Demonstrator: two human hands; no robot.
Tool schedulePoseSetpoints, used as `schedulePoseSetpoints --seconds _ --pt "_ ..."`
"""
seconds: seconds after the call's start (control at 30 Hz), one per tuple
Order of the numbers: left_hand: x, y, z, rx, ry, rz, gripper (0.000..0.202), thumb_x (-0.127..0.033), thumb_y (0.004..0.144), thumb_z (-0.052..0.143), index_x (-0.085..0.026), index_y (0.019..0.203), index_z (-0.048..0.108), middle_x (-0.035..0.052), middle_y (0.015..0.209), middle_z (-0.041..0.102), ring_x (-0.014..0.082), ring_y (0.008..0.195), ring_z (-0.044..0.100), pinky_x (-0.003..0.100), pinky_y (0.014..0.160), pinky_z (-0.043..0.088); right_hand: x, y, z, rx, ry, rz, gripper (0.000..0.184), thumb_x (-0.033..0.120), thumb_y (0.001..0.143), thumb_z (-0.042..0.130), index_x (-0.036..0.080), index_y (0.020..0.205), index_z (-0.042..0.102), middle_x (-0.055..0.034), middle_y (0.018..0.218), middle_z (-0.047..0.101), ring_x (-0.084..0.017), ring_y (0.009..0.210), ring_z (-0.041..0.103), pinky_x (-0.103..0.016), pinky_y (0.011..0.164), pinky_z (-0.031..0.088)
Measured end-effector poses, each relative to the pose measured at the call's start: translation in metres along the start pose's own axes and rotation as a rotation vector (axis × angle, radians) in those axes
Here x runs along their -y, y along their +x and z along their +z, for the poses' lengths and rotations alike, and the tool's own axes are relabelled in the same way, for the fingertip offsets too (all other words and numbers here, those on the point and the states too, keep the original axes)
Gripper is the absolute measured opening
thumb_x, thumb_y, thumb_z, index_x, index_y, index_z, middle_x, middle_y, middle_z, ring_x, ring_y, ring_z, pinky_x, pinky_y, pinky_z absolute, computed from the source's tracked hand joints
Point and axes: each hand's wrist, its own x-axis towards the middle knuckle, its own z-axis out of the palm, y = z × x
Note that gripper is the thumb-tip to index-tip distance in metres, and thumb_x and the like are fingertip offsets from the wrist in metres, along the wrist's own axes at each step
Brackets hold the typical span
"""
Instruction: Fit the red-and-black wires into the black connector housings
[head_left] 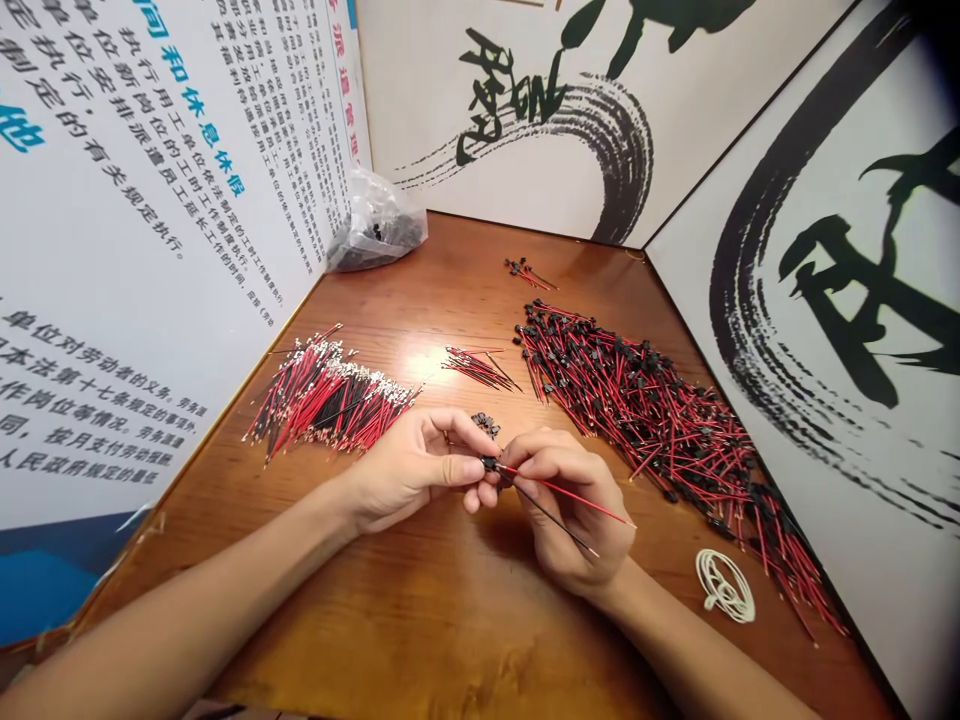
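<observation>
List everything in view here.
Wall panels: three, white, around table.
Wooden table: one, brown, centre.
Plastic bag: one, clear, back left.
Wire pile: one, red and black, left.
Wire bunch: one, red and black, centre.
Wire cluster: one, red and black, back.
Wired connector heap: one, red and black, right.
White cord coil: one, white, front right.
Wired connector: one, red and black, between hands.
Left hand: one, pinching connector.
Right hand: one, gripping wires.

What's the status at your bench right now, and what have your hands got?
Left hand pinching a small black connector. Right hand around its red wire and black wire. Loose black connectors just beyond the fingers.
</observation>
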Motion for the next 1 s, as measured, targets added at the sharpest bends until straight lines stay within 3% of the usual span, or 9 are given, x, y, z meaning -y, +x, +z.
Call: schedulePoseSetpoints --seconds 0.53,0.67,1.0 --pt "-0.002 -0.001 -0.001 0.006 -0.005 -0.045 0.012 -0.009 0.075 0.077 -0.008 0.084 0.069 0.0082 0.07 0.073 0.013 0.059 0.069 0.019 0.054 0.055 -0.002 0.005 -0.005 0.005 -0.121 -0.144 0.031 -0.004 0.083 0.056 0.017 0.105 0.06 -0.0063 0.086 0.065 -0.017 0.075 0.064 -0.032 0.064 0.053" --pt "-0.002 0.0 0.0 0.008 -0.006 -0.072 0.013 -0.009 0.075 0.078 -0.007 0.084 0.069 0.0086 0.069 0.073 0.0131 0.059 0.069 0.018 0.053 0.054 0.001 0.009 -0.008 0.056 -0.18 -0.2 0.03 -0.004 0.084 0.056 0.017 0.106 0.06 -0.0063 0.086 0.067 -0.017 0.074 0.065 -0.031 0.063 0.054" --pt "-0.002 -0.002 0.002 -0.017 -0.027 -0.106 0.017 -0.012 0.072 0.081 -0.007 0.083 0.069 0.0082 0.066 0.072 0.0134 0.057 0.068 0.018 0.051 0.051 0.007 0.014 -0.009 0.145 -0.181 -0.144 0.03 -0.001 0.087 0.055 0.02 0.108 0.059 -0.0062 0.086 0.068 -0.017 0.075 0.066 -0.031 0.062 0.056"
